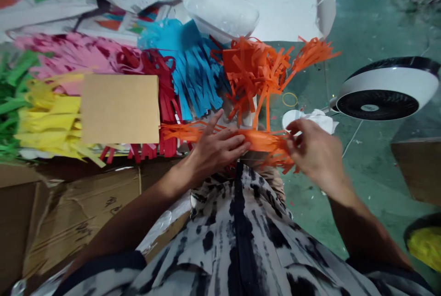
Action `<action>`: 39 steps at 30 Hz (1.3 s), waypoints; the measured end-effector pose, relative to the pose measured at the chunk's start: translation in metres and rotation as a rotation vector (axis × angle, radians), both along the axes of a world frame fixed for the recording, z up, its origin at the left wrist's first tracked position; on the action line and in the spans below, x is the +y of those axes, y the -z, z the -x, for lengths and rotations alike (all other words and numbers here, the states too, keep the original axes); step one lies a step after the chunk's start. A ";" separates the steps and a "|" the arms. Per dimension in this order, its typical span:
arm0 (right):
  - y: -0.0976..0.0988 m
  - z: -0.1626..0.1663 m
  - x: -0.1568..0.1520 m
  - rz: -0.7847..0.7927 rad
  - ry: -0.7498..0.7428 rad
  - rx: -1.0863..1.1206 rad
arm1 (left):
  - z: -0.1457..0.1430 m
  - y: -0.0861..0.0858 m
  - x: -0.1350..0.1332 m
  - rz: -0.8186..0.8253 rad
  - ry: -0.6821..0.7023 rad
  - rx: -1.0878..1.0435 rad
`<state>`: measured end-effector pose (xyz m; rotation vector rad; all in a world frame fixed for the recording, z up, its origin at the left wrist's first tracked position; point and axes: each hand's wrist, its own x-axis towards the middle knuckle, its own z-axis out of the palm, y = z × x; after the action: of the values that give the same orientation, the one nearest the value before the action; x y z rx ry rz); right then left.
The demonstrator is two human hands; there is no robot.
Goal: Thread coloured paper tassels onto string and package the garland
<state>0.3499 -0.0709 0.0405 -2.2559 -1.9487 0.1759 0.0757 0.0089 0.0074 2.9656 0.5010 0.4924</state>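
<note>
A strip of orange fringed paper [262, 139] lies across the near edge of the work surface, its cut strands spreading at both ends. My left hand [222, 145] rests flat on it with fingers stretched out and the index finger raised. At the strip's right end, my right hand [317, 153] is closed, thumb and fingers pinching the orange strands. Just beyond my hands sits a heap of orange fringed paper [255, 64], with a few strands hanging down to the strip. Blue fringed paper [193, 66] lies to its left.
A tan cardboard square [120, 108] covers part of the yellow [51, 112] and dark red fringes [165, 89]. Pink [79, 54] and green fringes [14, 103] lie further left. A white fan [386, 89] stands at right. Cardboard boxes [86, 213] are below left.
</note>
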 end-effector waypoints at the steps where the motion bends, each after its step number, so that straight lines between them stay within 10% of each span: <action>1: -0.006 -0.009 -0.005 -0.061 0.013 -0.003 | 0.000 0.000 0.001 -0.017 0.015 0.007; 5: -0.016 -0.008 -0.022 -0.311 -0.194 0.057 | 0.001 0.005 0.003 -0.066 0.033 0.042; 9: 0.016 0.033 -0.031 -0.255 -0.569 -0.001 | 0.001 0.009 0.002 -0.112 0.058 0.026; 14: 0.056 0.037 -0.039 -0.243 -0.471 -0.133 | 0.025 0.006 0.003 -0.038 0.022 -0.006; 23: 0.053 0.026 -0.041 -0.253 -0.456 -0.190 | 0.063 -0.032 0.009 -0.083 -0.507 -0.150; 30: 0.047 0.024 -0.040 -0.188 -0.428 -0.115 | -0.020 0.008 -0.043 -0.054 -0.139 -0.089; 39: 0.005 -0.023 -0.057 -0.569 -0.114 -0.084 | -0.009 0.029 -0.044 0.045 -0.138 -0.037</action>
<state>0.3728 -0.1275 0.0356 -1.8060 -1.8596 -0.4151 0.0846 -0.0348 -0.0219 2.8867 0.7064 0.5400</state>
